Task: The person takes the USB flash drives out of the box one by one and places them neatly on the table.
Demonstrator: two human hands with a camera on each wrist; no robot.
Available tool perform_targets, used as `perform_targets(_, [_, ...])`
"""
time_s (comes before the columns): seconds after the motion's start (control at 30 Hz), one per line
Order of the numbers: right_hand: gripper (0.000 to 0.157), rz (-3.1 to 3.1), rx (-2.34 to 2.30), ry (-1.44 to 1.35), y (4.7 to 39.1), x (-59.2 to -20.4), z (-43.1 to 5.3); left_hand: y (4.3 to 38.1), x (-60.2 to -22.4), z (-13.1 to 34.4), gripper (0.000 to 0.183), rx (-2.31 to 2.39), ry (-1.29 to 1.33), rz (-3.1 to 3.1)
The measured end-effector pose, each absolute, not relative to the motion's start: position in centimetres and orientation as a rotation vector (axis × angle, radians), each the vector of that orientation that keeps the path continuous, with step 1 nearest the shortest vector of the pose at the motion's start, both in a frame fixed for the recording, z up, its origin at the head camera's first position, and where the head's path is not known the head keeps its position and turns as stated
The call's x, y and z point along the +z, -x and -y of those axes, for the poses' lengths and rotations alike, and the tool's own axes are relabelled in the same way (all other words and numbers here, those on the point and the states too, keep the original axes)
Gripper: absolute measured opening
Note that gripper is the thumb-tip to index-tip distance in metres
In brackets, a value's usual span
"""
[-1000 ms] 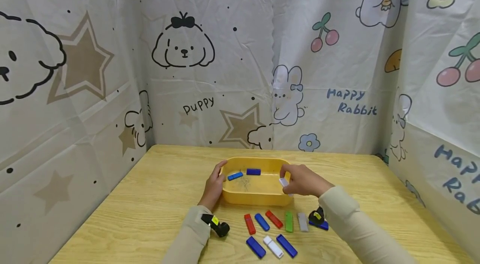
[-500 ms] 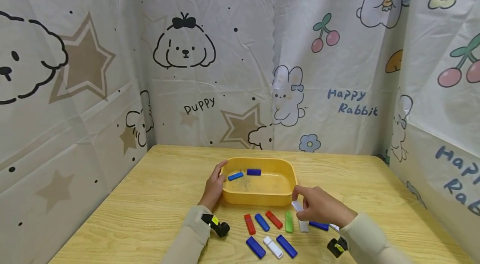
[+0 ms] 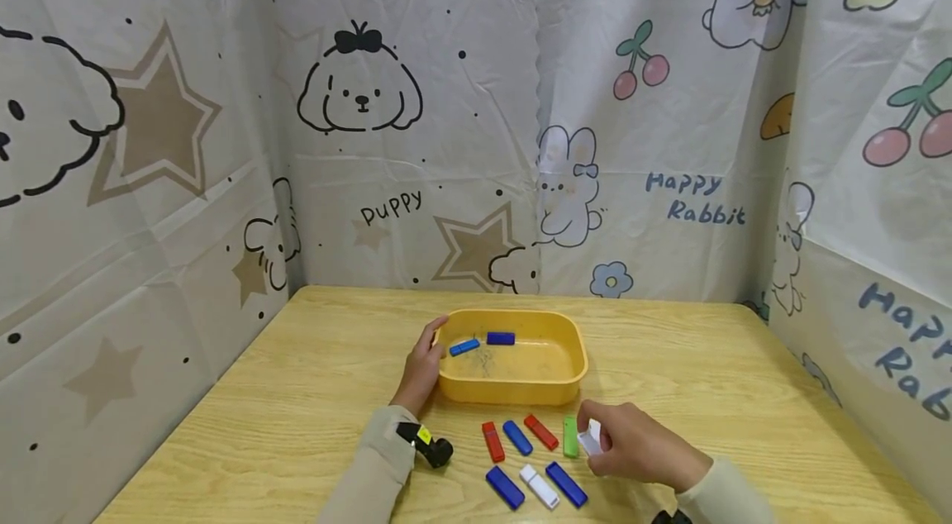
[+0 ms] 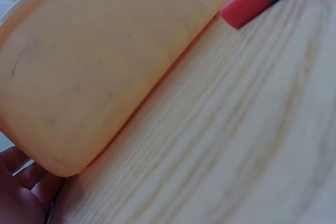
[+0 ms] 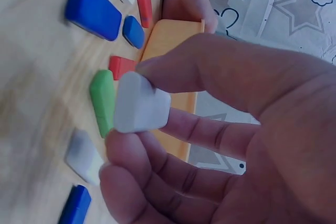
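Observation:
My left hand holds the left end of a yellow plastic tub. Two blue USB sticks, one lighter and one darker, lie inside it. In front of the tub, my right hand pinches a white USB stick between thumb and fingers, above the table. Beside that hand lies a green USB stick. The right wrist view also shows a grey stick and a blue stick on the table; in the head view the right hand hides both.
Further sticks lie on the wooden table: red, blue, red, dark blue, white and dark blue. Patterned cloth hangs behind and at both sides.
My right hand has come out of the tub's right end and down to the row of sticks, the white USB stick still in its fingers. The left hand stays on the tub.

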State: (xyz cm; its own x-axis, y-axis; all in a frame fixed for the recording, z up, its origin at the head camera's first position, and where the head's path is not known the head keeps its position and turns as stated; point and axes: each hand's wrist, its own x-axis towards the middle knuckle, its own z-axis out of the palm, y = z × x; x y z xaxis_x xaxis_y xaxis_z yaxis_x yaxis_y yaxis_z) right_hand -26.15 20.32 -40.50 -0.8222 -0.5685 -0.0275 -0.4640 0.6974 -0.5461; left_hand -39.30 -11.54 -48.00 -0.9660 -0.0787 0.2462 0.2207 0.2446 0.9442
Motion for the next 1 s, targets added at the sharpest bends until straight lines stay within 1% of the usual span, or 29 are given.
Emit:
perform_targets(0.3, [0.029, -2.625, -0.848, 0.868, 25.4, -42.3, -20.6, 39.2, -47.8, 11.4, 0.053, -1.747, 0.157, 2.291])
perform_targets(0.5, [0.030, -2.622, -0.846, 0.876, 25.2, -42.6, -20.6, 39.1, -47.8, 11.5, 0.053, -1.756, 0.153, 2.293])
perform_targets(0.73, [0.030, -2.616, -0.801, 0.788, 25.1, -42.7, -20.5, 39.3, -47.8, 11.5, 0.053, -1.761, 0.140, 2.296])
perform_targets(1.0, [0.031, -2.614, -0.786, 0.750, 25.1, -43.0, -20.6, 39.3, -47.9, 11.4, 0.054, -1.791, 0.137, 2.293])
